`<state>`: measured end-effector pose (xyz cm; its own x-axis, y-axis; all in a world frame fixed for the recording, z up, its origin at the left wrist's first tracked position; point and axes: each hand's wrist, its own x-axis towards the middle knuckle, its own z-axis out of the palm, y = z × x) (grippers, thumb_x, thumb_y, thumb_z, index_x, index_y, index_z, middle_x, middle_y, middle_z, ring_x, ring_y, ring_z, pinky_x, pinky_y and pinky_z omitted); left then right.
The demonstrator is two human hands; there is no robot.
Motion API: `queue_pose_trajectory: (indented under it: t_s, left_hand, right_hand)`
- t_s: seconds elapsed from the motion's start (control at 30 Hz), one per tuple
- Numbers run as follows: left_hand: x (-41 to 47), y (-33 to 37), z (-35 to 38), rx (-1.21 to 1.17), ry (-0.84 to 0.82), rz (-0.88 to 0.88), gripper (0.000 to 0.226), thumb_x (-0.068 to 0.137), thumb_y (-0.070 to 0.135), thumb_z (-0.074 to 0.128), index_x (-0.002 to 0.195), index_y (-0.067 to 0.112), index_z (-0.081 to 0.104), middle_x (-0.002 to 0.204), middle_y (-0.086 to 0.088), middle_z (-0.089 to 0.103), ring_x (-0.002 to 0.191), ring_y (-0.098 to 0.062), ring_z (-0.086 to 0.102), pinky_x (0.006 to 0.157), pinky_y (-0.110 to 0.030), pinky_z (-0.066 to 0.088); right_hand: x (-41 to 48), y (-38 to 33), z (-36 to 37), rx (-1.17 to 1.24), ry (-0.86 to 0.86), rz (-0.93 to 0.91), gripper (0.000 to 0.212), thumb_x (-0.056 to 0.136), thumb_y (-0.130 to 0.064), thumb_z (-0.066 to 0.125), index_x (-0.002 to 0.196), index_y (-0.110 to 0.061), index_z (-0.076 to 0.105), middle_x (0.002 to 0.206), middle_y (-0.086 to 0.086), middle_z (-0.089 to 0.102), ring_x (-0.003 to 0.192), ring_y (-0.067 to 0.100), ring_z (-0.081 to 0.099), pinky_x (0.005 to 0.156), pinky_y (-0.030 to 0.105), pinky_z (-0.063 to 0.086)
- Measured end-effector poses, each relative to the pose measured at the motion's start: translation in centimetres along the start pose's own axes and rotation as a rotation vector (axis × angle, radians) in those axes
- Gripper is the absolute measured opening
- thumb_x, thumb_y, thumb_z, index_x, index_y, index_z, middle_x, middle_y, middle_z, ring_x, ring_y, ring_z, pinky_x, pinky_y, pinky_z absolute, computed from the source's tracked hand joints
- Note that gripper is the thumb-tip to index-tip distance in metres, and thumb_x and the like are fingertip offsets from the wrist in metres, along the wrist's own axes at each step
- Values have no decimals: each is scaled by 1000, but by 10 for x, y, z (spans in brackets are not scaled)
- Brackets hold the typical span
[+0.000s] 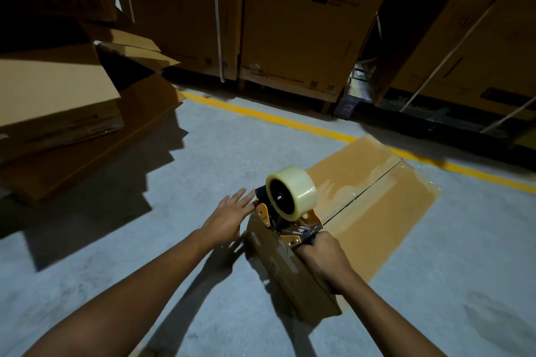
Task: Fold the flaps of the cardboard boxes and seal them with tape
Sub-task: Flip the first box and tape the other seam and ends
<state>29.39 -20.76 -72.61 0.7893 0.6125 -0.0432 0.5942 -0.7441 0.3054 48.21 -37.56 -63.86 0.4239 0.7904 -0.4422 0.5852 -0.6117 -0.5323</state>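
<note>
The right hand (322,258) is clamping the tape gun (290,211) handle at the box's (377,197) near edge; the left hand (229,217), at nine o'clock, is lying flat and open, steadying the light, stiff cardboard.

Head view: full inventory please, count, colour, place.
cardboard box: one, brown, on the floor at centre right, flaps shut, clear tape along the seam
tape dispenser: one, orange and black, at the box's near end
tape roll: one, clear, on the dispenser
flat cardboard: several, brown, piled at left
large cartons: several, brown, strapped, along the back
floor line: one, yellow, on the grey floor
left hand: open, at the box's left edge
right hand: gripping the dispenser handle
</note>
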Motion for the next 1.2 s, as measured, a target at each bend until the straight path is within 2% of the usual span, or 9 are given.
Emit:
queue_pose_trajectory:
  t_s: [0.13,0.23,0.5,0.63,0.7,0.8,0.87,1.03,1.2]
  left_hand:
    - [1,12,-14,49,-41,74,75,80,-3,63,148,21,41,164,2,22,154,-19,-6,123,-42,7]
    - [0,12,-19,77,-88,62,72,82,1,65,147,24,43,162,3,28,154,-19,-3,123,-44,10]
    - [0,13,-29,129,-142,20,100,85,-4,64,158,37,9,164,18,-1,153,-19,-9,123,-49,13]
    - [0,25,-30,206,-145,57,100,85,1,68,159,29,7,165,11,-6,152,-21,-13,124,-50,8]
    - [1,35,-28,251,-138,140,93,85,1,65,159,26,14,166,8,-1,152,-19,-13,124,-49,6]
    - [2,51,-19,288,-182,224,57,87,12,63,142,22,49,159,-1,34,153,-18,-1,123,-49,8]
    - [2,56,-14,315,-185,208,46,87,24,67,132,22,57,153,-2,43,153,-18,3,123,-48,8]
    - [0,53,-13,218,-170,164,71,87,9,63,151,26,38,164,8,22,154,-18,-3,123,-51,8]
    - [-3,62,-16,204,-194,136,92,90,7,65,158,34,11,166,16,3,153,-16,-9,121,-55,2]
  right_hand:
    - [-1,-7,-9,-5,-10,-6,14,86,-27,64,84,-14,69,81,6,70,78,25,68,70,46,58]
    - [-1,-14,-11,-8,-16,-34,11,85,-27,64,83,-17,68,77,2,68,75,21,65,68,42,57]
    - [-35,15,-21,-43,-26,23,14,86,-22,63,72,-20,63,71,1,63,66,19,58,57,35,43]
    - [-49,28,-21,-88,-9,74,16,88,-20,61,72,-21,61,70,0,59,65,18,55,54,29,38]
    - [-45,26,-21,-117,5,71,11,88,-25,61,82,-17,65,75,1,61,69,19,58,56,30,41]
    - [-40,22,-23,-131,17,58,13,88,-29,61,80,-19,62,75,-1,61,70,18,59,54,28,39]
    - [-42,21,-23,-129,17,57,13,88,-28,61,78,-21,60,74,-3,60,68,15,57,54,28,37]
    - [-59,30,-22,-101,21,102,11,88,-29,61,88,-18,65,79,1,64,68,17,58,57,27,41]
    - [-96,52,-35,-90,-1,132,24,89,-17,60,67,-22,53,62,-2,52,54,14,47,53,27,39]
